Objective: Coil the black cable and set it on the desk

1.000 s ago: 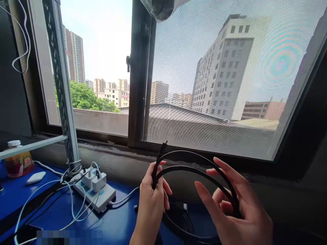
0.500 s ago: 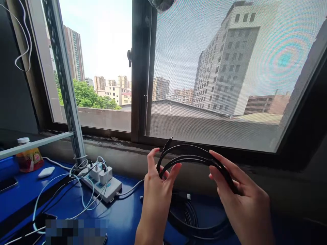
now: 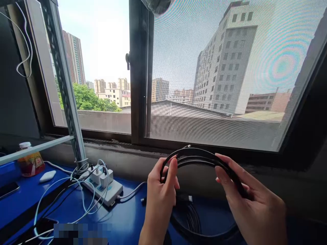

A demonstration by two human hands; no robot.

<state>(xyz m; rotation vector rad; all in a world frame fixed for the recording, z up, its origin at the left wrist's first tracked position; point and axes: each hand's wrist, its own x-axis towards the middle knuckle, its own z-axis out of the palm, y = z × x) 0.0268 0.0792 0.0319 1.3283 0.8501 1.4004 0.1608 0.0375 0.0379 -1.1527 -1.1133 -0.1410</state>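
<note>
A looped black cable (image 3: pixel 198 151) arches between my two hands above the blue table. My left hand (image 3: pixel 162 190) is closed round its left side, with the thumb raised and pressed against the strands. The cable's metal-tipped end points up and right just beyond those fingers. On the right side of the loop, my right hand (image 3: pixel 251 197) pinches the strands between thumb and fingers. The lower part of the loop hangs near the table. Behind it lies another coiled black cable (image 3: pixel 192 217) with a light-coloured connector.
A white power strip (image 3: pixel 112 194) with plugged-in adapters and tangled cords is at the left on the blue table (image 3: pixel 127 217). Farther left are a bottle (image 3: pixel 30 163), a white rounded object (image 3: pixel 47 176) and a phone (image 3: pixel 9 190). A metal post (image 3: pixel 67 85) stands before the window.
My left fingers have closed in around the cable, and its free end has swung from upright to point right. My right hand has shifted slightly right and down with the loop.
</note>
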